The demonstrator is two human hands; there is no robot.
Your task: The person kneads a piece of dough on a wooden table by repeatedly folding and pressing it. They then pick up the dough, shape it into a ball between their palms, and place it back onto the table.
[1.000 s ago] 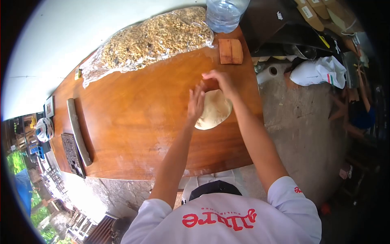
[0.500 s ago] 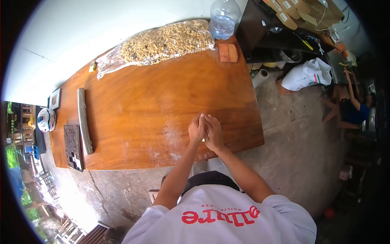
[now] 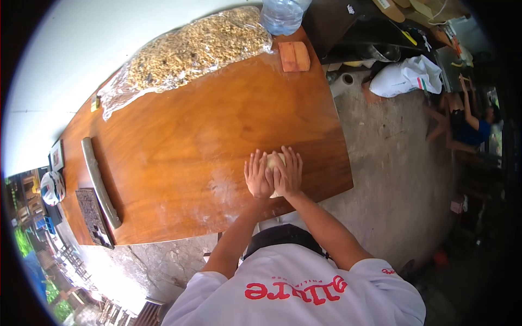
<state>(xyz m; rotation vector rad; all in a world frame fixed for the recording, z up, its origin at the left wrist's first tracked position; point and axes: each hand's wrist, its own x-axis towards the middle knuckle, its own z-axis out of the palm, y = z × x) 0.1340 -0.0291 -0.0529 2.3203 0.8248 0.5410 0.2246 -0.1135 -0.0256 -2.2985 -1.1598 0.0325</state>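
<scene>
while both hands press down, dough seems mostly hidden.

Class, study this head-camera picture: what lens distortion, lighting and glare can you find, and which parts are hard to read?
Head view: a fisheye lens bows the wooden table edges and leaves black corners; daylight puts soft glare on the tabletop and the plastic bag; the wall is nearly washed out; the left hand and right hand are sharp, largely covering the dough; the right margin is dim.
</scene>
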